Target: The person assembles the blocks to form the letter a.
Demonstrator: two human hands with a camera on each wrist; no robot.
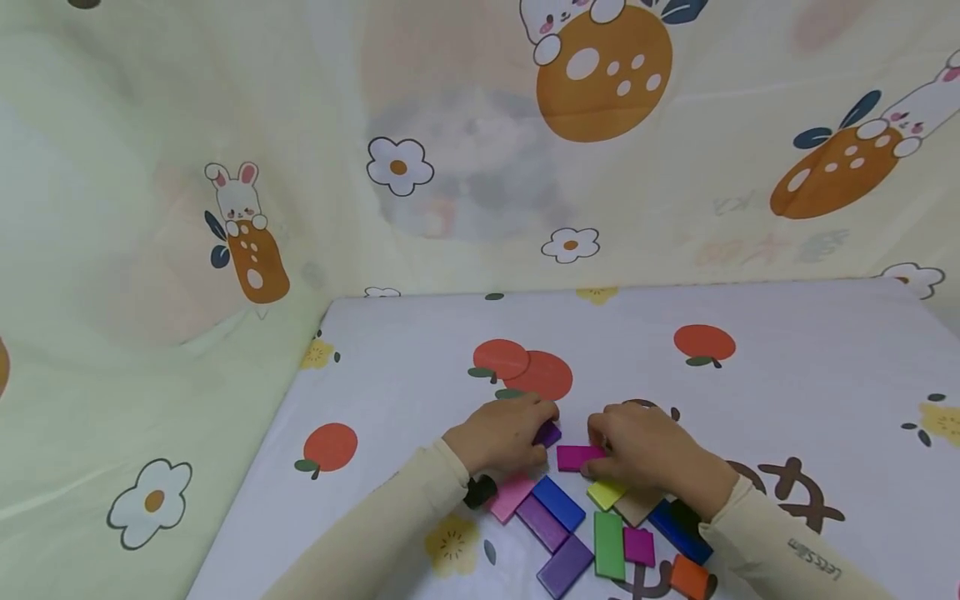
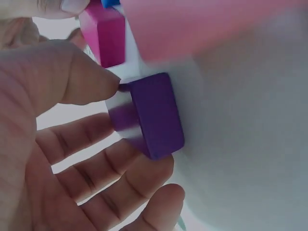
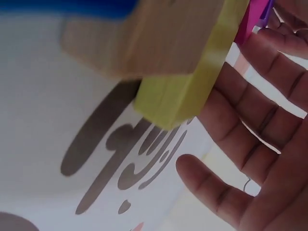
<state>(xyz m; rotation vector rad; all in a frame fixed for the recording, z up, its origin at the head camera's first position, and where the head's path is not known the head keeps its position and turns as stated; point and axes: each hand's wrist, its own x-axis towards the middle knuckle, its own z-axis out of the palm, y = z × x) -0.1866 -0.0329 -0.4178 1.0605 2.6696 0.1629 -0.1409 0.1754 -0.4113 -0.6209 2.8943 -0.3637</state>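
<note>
My left hand point(image 1: 498, 433) pinches a dark purple block point(image 2: 159, 115), the thumb at one edge and the fingers along the other side. Just right of it, a magenta block point(image 1: 576, 458) lies with my right hand point(image 1: 648, 450) gripping its right end between thumb and fingers. In the left wrist view a thumb presses on this magenta block point(image 2: 109, 41). Beneath the right hand are a yellow block point(image 3: 168, 96) and a plain wooden block point(image 3: 139, 43), side by side. A pink block point(image 1: 513, 497) lies just below the left hand.
Nearer me lie a blue block point(image 1: 558, 503), a violet block point(image 1: 543, 523), a purple block point(image 1: 565, 567), a green block point(image 1: 609, 546), a small magenta block point(image 1: 639, 547), another blue block point(image 1: 678, 529) and an orange block point(image 1: 688, 577). Patterned cloth point(image 1: 465, 250) rises behind the table point(image 1: 405, 358).
</note>
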